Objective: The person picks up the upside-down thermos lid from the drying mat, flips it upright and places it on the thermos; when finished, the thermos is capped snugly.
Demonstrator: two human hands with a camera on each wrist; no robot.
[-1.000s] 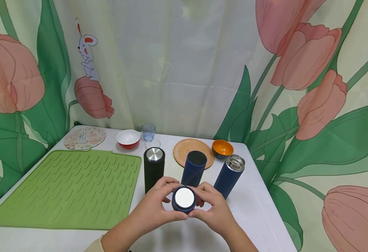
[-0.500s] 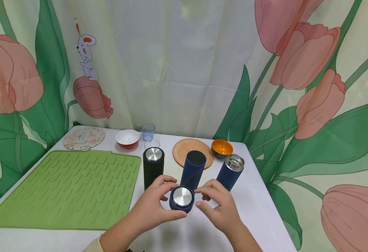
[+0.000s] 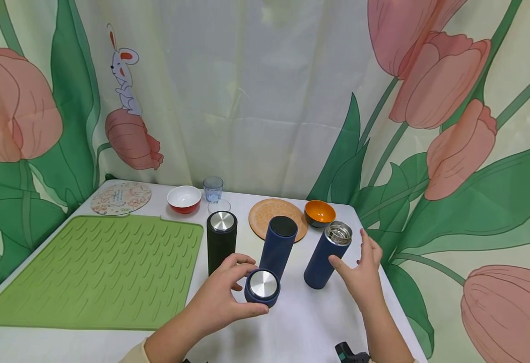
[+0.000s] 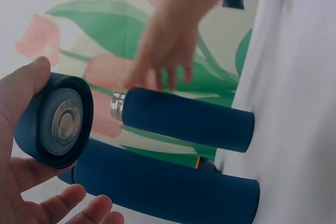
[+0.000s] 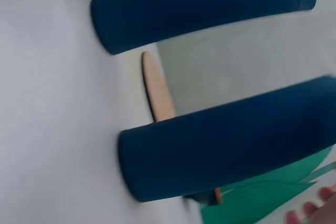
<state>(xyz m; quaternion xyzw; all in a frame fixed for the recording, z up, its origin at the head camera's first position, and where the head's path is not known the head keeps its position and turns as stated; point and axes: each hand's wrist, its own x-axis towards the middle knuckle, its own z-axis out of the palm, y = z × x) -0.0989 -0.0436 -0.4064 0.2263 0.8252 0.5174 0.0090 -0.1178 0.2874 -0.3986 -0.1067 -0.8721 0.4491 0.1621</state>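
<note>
My left hand [image 3: 225, 290] pinches a blue bottle lid [image 3: 263, 286] with a silver top between thumb and fingers. The lid's hollow underside [image 4: 64, 121] faces the left wrist camera. My right hand [image 3: 363, 269] reaches beside the lidless blue thermos [image 3: 323, 262], fingers spread, with the thumb near its upper side. The thermos stands upright, its steel mouth [image 3: 339, 233] bare. Between the hands, a second blue thermos [image 3: 279, 247] stands with a dark cap on; its lower part is partly behind the held lid. A black thermos [image 3: 221, 247] with a silver-topped lid stands behind my left hand.
A green ridged mat [image 3: 92, 272] covers the left of the white table. Along the back are a floral round board [image 3: 121, 198], a red bowl [image 3: 184, 199], a glass [image 3: 213, 189], a round wooden board [image 3: 265, 214] and an orange bowl [image 3: 320, 214].
My right hand has left the lid and moved right to the open blue thermos, its fingers spreading. My left hand keeps the lid at nearly the same spot.
</note>
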